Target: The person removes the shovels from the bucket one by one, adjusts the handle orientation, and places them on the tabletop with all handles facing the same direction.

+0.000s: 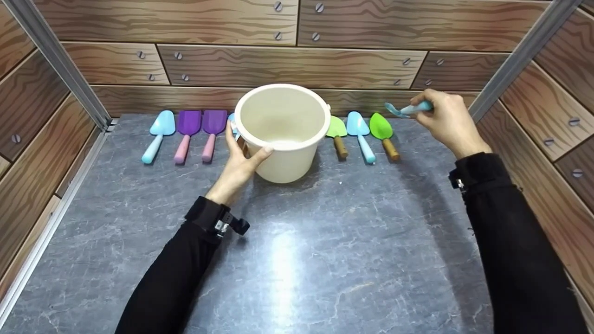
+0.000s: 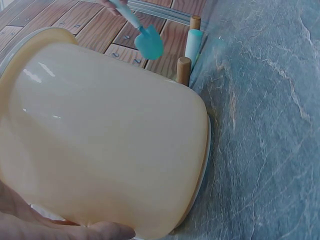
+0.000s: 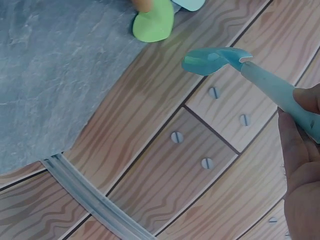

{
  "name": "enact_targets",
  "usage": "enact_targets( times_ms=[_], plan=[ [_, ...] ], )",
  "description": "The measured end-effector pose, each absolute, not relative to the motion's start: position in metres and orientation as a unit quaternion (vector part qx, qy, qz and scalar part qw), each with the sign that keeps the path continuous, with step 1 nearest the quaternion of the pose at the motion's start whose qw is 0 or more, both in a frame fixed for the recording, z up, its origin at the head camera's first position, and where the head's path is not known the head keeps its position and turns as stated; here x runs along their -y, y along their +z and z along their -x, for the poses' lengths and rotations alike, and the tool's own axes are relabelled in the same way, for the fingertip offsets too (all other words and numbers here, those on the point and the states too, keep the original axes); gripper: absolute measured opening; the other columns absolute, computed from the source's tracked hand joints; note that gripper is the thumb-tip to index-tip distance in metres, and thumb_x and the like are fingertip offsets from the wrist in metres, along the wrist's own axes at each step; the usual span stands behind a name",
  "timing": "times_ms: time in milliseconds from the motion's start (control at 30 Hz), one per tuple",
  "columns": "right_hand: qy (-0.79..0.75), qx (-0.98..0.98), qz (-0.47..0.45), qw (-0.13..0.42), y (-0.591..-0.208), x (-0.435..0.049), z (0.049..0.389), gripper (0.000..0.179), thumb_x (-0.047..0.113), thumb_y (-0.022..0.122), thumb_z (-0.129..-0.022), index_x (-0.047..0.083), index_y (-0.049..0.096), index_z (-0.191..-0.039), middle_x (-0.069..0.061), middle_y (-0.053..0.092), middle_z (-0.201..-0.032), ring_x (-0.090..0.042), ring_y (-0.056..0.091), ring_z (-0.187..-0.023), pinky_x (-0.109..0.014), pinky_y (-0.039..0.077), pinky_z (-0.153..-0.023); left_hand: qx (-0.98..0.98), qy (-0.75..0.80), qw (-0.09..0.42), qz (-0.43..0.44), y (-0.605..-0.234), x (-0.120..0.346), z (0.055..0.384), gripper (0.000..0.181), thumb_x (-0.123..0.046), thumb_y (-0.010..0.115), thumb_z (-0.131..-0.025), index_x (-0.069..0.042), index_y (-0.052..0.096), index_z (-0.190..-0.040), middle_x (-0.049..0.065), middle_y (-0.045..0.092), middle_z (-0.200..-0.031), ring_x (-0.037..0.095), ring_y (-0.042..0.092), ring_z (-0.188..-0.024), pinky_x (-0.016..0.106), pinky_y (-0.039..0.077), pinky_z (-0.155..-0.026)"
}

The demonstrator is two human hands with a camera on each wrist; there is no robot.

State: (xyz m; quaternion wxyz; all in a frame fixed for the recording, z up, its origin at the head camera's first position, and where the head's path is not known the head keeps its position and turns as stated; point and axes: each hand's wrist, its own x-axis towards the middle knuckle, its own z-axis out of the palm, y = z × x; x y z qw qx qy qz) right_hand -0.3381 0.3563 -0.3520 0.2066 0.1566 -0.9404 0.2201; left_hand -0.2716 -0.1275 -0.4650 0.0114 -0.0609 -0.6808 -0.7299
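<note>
A cream plastic bucket (image 1: 292, 162) stands upright on the grey marbled surface near the back wall. My left hand (image 1: 239, 164) holds its left side, the thumb just below the rim and the fingers spread along the wall. In the left wrist view, the thumb and fingers (image 2: 107, 231) lie against the bucket's side. Raised at the right, my right hand (image 1: 443, 116) grips a small light-blue hand trowel (image 3: 270, 85) by the handle. Its teal blade points left, towards the bucket, above the surface.
Left of the bucket lie a light-blue trowel (image 1: 162, 125) and two purple shovels with pink handles (image 1: 189, 123). Right of it are two green trowels with brown handles (image 1: 380, 126) and another blue trowel (image 1: 358, 124). Wood-patterned walls (image 1: 292, 67) enclose the back and sides.
</note>
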Motion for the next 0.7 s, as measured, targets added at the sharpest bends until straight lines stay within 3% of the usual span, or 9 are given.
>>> enact_targets(
  times_ms=[133, 200, 267, 433, 700],
  plan=[
    [0.217, 0.944, -0.15, 0.196, -0.359, -0.362, 0.339, 0.023, -0.004, 0.072, -0.106, 0.0, 0.083, -0.126, -0.027, 0.086, -0.126, -0.039, 0.078, -0.103, -0.008, 0.036, -0.079, 0.668, -0.742, 0.005, 0.056, -0.465, 0.127, 0.271, 0.164, -0.057, 0.102, -0.09, -0.031, -0.03, -0.183, 0.022, -0.006, -0.199, 0.033, -0.001, -0.188, 0.054, 0.011, -0.155],
    [0.217, 0.947, -0.145, 0.188, -0.363, -0.365, 0.339, 0.024, -0.004, 0.071, -0.106, -0.001, 0.082, -0.128, -0.028, 0.085, -0.127, -0.04, 0.078, -0.103, -0.007, 0.035, -0.078, 0.665, -0.745, 0.003, 0.055, -0.465, 0.127, 0.271, 0.158, -0.045, 0.099, -0.094, -0.032, -0.03, -0.183, 0.022, -0.006, -0.199, 0.033, -0.001, -0.188, 0.053, 0.011, -0.155],
    [0.214, 0.949, -0.141, 0.183, -0.366, -0.368, 0.339, 0.024, -0.004, 0.071, -0.107, -0.002, 0.081, -0.128, -0.028, 0.085, -0.128, -0.04, 0.076, -0.101, -0.006, 0.033, -0.077, 0.666, -0.744, 0.004, 0.055, -0.465, 0.127, 0.27, 0.161, -0.052, 0.101, -0.092, -0.031, -0.031, -0.183, 0.023, -0.006, -0.199, 0.034, -0.001, -0.188, 0.054, 0.011, -0.155],
    [0.211, 0.951, -0.138, 0.182, -0.373, -0.375, 0.341, 0.023, -0.004, 0.071, -0.106, -0.003, 0.081, -0.126, -0.03, 0.085, -0.127, -0.039, 0.075, -0.098, -0.006, 0.032, -0.075, 0.671, -0.739, 0.009, 0.065, -0.465, 0.128, 0.271, 0.18, -0.078, 0.103, -0.074, -0.03, -0.031, -0.183, 0.025, -0.007, -0.198, 0.036, -0.002, -0.188, 0.056, 0.009, -0.155],
    [0.204, 0.955, -0.131, 0.173, -0.387, -0.386, 0.343, 0.022, -0.005, 0.072, -0.106, -0.004, 0.081, -0.126, -0.032, 0.085, -0.123, -0.041, 0.075, -0.098, -0.008, 0.033, -0.076, 0.682, -0.728, 0.013, 0.068, -0.466, 0.13, 0.272, 0.178, -0.079, 0.101, -0.076, -0.029, -0.031, -0.183, 0.025, -0.008, -0.198, 0.035, -0.003, -0.188, 0.056, 0.008, -0.155]
  ],
)
